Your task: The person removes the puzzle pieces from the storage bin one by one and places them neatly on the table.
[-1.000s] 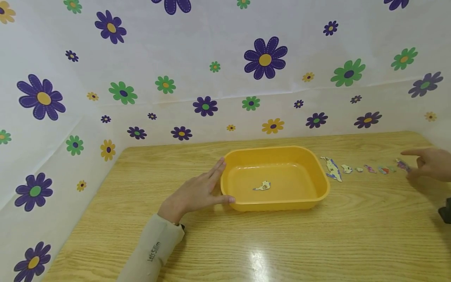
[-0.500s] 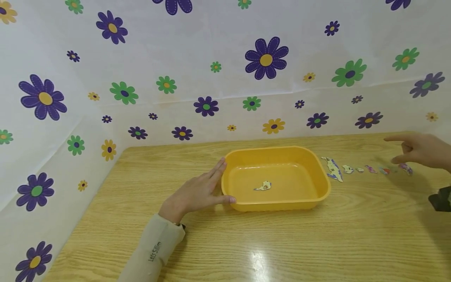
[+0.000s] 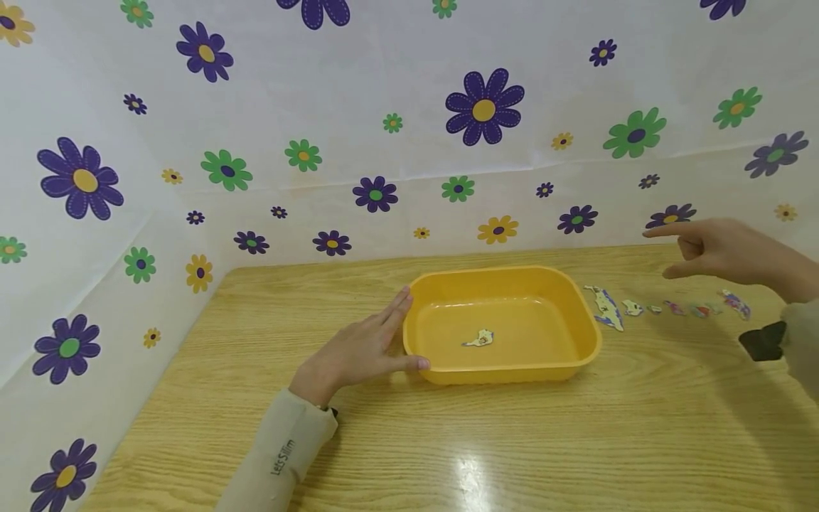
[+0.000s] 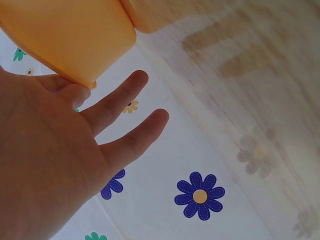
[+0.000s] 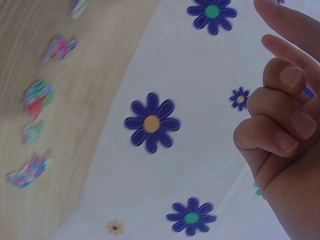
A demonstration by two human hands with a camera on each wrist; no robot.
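Note:
A yellow plastic basin [image 3: 505,370] stands on the wooden table, with one small cream cut-out piece [image 3: 480,338] lying inside. My left hand [image 3: 352,352] touches its left end: fingers rest straight along the rim, thumb on the front corner. In the left wrist view, two fingers of that hand [image 4: 45,145] point out past the basin wall [image 4: 85,35]. My right hand [image 3: 736,252] hovers over a row of flat cut-out pieces, holding nothing. Its index finger and thumb stretch out apart; the other fingers curl in. The largest cream-and-purple cut-out [image 3: 604,308] lies beside the basin.
Smaller cut-outs continue rightward: a cream one [image 3: 632,307], a pink one [image 3: 675,307], a red-and-blue one [image 3: 701,310] and a pink-and-blue one [image 3: 736,304] at the end. A flowered white cloth [image 3: 409,156] rises behind the table [image 3: 512,448].
My right hand has lifted and moved left from the pink-and-blue cut-out at the row's end, uncovering it. My left hand and the basin have stayed put.

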